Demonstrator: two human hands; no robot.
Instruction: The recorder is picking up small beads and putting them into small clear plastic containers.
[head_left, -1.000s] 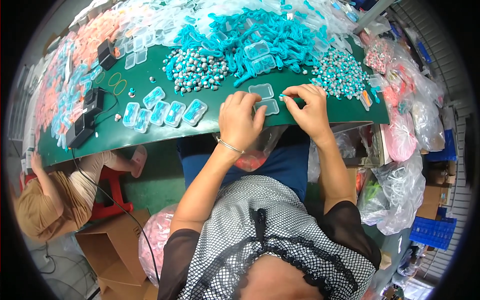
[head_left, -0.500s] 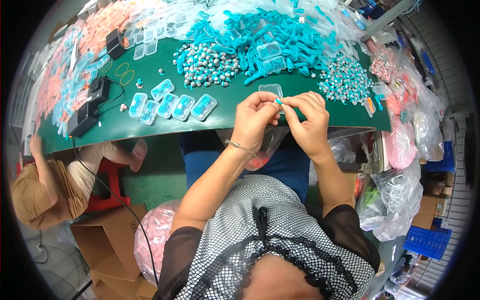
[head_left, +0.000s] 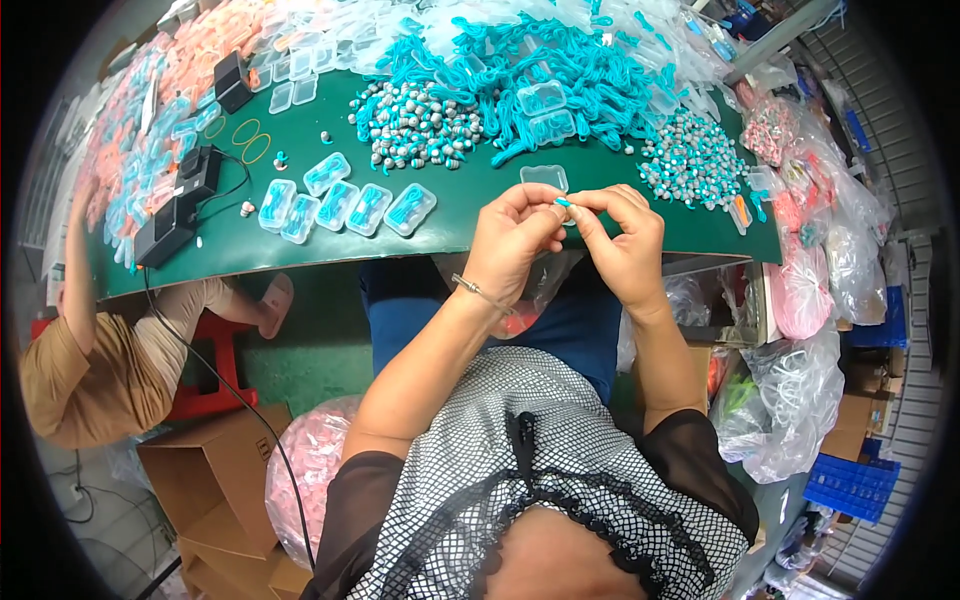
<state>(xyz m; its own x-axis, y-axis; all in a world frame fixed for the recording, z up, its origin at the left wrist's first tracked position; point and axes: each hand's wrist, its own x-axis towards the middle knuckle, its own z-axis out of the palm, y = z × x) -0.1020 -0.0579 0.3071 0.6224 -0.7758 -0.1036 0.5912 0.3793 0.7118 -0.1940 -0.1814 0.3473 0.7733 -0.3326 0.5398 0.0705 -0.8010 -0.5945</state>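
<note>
Near the table's front edge, my left hand and my right hand meet, thumbs and forefingers pinched on a small teal piece. Fingertips cover most of it, so its full shape is hidden. Just beyond my fingers lies a clear plastic case. Further back are a heap of teal cords, a pile of small grey-and-teal plugs to its left and a pile of small white-and-teal pieces to its right. Several closed clear cases with teal contents sit to the left.
Black boxes with a cable stand at the left of the green table. Beyond them, peach and clear items are heaped. A co-worker sits at far left. Plastic bags crowd the right side; a cardboard box stands on the floor.
My hands stay pinched on the teal piece, shifting slightly right. The co-worker's arm at far left has reached farther up over the table.
</note>
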